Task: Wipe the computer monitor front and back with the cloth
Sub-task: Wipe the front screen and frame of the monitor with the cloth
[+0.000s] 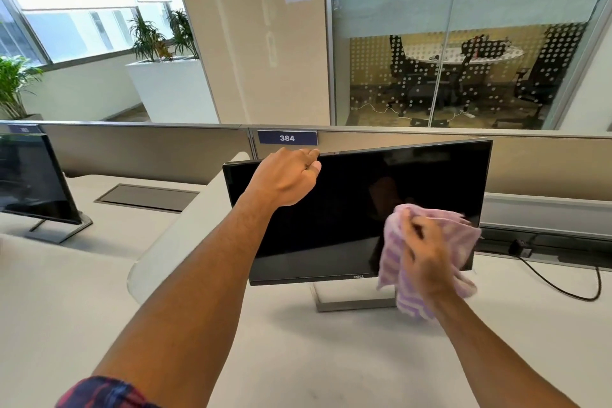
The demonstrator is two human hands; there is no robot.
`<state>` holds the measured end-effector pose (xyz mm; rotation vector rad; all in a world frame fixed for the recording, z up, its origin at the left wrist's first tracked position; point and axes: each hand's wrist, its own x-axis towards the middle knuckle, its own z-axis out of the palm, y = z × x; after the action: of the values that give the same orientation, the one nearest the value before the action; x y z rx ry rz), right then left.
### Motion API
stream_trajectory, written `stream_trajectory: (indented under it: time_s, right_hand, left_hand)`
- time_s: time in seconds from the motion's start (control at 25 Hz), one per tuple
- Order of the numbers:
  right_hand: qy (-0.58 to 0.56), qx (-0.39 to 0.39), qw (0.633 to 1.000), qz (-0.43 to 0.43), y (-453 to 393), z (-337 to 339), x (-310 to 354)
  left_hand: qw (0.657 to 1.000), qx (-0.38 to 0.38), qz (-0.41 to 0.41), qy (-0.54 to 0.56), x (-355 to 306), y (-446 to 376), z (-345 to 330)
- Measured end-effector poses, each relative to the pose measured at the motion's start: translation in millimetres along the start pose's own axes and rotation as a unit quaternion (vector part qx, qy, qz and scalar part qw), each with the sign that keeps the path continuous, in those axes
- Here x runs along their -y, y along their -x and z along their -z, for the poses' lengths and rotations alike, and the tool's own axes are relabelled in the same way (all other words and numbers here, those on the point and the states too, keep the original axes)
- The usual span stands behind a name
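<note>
A black computer monitor (357,209) with a dark screen stands on a silver stand on the white desk, its front facing me and tilted slightly. My left hand (286,175) grips the monitor's top edge near its left corner, fingers curled over the rim. My right hand (425,253) holds a bunched pink-and-white striped cloth (394,255) pressed against the lower right part of the screen. The cloth hangs down past the bottom bezel.
A second monitor (31,179) stands on the desk at far left. A curved translucent divider (172,242) rises between the desks. A beige partition with a "384" label (287,138) runs behind. A black cable (563,288) lies on the desk at right.
</note>
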<state>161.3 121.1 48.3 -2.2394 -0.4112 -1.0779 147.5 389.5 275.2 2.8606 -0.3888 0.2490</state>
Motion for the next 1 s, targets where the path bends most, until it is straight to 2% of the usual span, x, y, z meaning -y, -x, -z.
stream_trajectory:
  time_s: [0.08, 0.2, 0.24, 0.28, 0.36, 0.4, 0.44, 0.6, 0.64, 0.76, 0.8, 0.96, 1.0]
  right_hand:
    - [0.045, 0.022, 0.995, 0.088, -4, -5, 7]
    - [0.100, -0.041, 0.994, -0.030, -10, -12, 3]
    - [0.116, -0.056, 0.991, -0.027, -8, -18, 8]
    - [0.132, -0.050, 0.990, 0.021, -3, -26, 15]
    - [0.147, 0.025, 0.969, 0.197, 5, -44, 30]
    - [0.154, 0.058, 0.952, 0.258, 4, -47, 36]
    - [0.162, 0.072, 0.944, 0.280, 0, -47, 39]
    - [0.135, 0.039, 0.981, 0.131, -7, -46, 44]
    - [0.136, 0.051, 0.979, 0.140, -1, -51, 46]
    - [0.138, 0.122, 0.949, 0.256, 1, -55, 42]
    - [0.147, 0.130, 0.943, 0.270, -5, -51, 37]
    - [0.144, 0.101, 0.972, 0.159, -13, -33, 38]
    - [0.139, 0.101, 0.973, 0.156, -10, -33, 40]
  left_hand:
    - [1.000, 0.015, -0.003, 0.003, 0, 1, 3]
    - [1.000, 0.028, -0.006, 0.005, -3, 3, 8]
    - [0.999, 0.032, -0.006, 0.005, -3, 2, 9]
    - [0.999, 0.034, -0.005, 0.005, -3, 2, 9]
    - [0.999, 0.036, -0.004, 0.003, -1, 1, 8]
    - [0.999, 0.039, -0.005, 0.001, 0, 1, 9]
    - [0.999, 0.041, -0.007, -0.002, 1, 1, 9]
    - [0.998, 0.052, -0.019, -0.005, 8, -2, 11]
    - [0.998, 0.056, -0.021, -0.002, 10, -3, 12]
    - [0.998, 0.062, -0.034, -0.001, 15, -4, 15]
    - [0.997, 0.064, -0.039, 0.004, 17, -3, 15]
    - [0.999, 0.040, -0.035, 0.004, 41, 4, 15]
    - [0.999, 0.026, -0.023, -0.002, 51, 8, 16]
